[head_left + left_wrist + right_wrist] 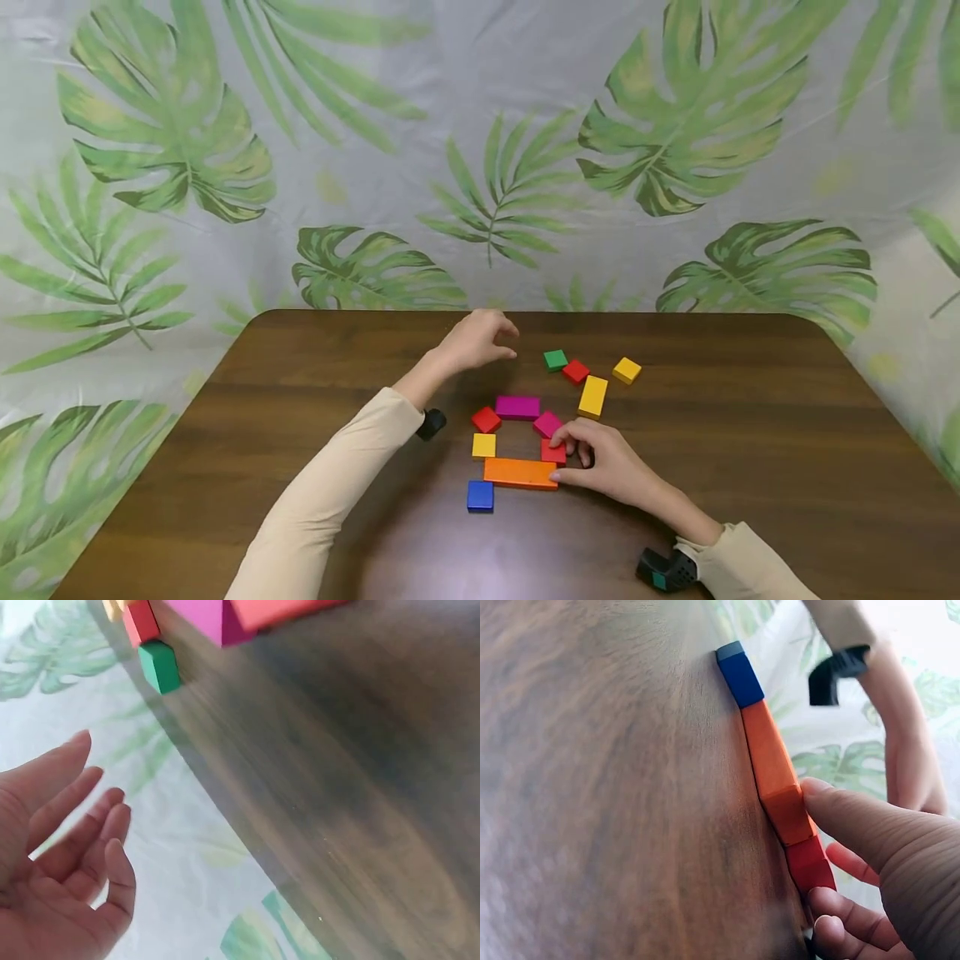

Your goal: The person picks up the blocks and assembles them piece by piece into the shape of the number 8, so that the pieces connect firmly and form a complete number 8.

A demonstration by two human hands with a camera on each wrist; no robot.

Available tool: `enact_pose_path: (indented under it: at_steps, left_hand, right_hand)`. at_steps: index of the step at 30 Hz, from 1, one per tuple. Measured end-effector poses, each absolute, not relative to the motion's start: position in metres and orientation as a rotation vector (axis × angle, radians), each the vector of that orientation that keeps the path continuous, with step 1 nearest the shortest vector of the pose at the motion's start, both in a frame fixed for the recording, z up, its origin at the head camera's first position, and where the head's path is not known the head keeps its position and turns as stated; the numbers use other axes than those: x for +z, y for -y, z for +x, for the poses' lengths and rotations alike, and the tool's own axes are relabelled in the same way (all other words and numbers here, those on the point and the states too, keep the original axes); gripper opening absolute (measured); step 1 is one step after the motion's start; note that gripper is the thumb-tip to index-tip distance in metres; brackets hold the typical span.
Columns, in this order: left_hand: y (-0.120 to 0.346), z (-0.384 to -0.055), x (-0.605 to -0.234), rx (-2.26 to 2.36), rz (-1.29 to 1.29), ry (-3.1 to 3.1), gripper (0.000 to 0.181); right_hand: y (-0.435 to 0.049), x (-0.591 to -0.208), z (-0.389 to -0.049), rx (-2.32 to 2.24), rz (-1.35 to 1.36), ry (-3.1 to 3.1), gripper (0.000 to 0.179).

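Note:
My right hand (611,467) is at the right end of a group of coloured blocks. Its thumb touches the right end of a long orange block (519,472). The index finger rests at a small red block (553,451) behind it, so the two blocks sit between thumb and finger. In the right wrist view the orange block (769,750) and red block (810,864) touch end to end, with a blue block (741,679) beyond. Holding nothing, my left hand (480,340) hovers near the table's far edge, fingers loosely bent, left of a green block (555,360).
Magenta blocks (517,407), a red block (486,419) and a yellow block (483,446) continue the ring of blocks. Behind it lie another red block (576,372), a long yellow block (592,397) and a small yellow one (627,370). A leaf-print cloth (375,150) hangs behind the table.

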State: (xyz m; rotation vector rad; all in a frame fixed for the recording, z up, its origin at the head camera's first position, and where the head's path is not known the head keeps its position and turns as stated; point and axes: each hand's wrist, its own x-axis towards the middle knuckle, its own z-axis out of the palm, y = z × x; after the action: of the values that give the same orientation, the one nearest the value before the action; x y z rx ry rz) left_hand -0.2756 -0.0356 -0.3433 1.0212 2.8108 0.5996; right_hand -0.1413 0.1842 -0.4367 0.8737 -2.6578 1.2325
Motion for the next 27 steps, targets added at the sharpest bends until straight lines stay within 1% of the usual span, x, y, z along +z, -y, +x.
enact_pose_path:
  at_steps: [4, 9, 17, 27]
  left_hand:
    - [0.021, -0.293, -0.345, 0.527, 1.042, -2.769, 0.036]
    - [0.002, -0.306, -0.349, 0.446, 1.085, -2.718, 0.037]
    - [-0.025, -0.316, -0.360, 0.388, 1.069, -2.657, 0.039]
    - [-0.041, -0.318, -0.361, 0.259, 1.072, -2.618, 0.040]
  right_hand:
    - [-0.184, -0.436, -0.141, 1.238, 0.862, 2.673, 0.029]
    - [-0.186, -0.437, -0.142, 1.263, 0.859, 2.683, 0.029]
    - [-0.185, -0.439, -0.141, 1.268, 0.858, 2.688, 0.029]
    - [-0.186, -0.438, -0.141, 1.275, 0.858, 2.676, 0.029]
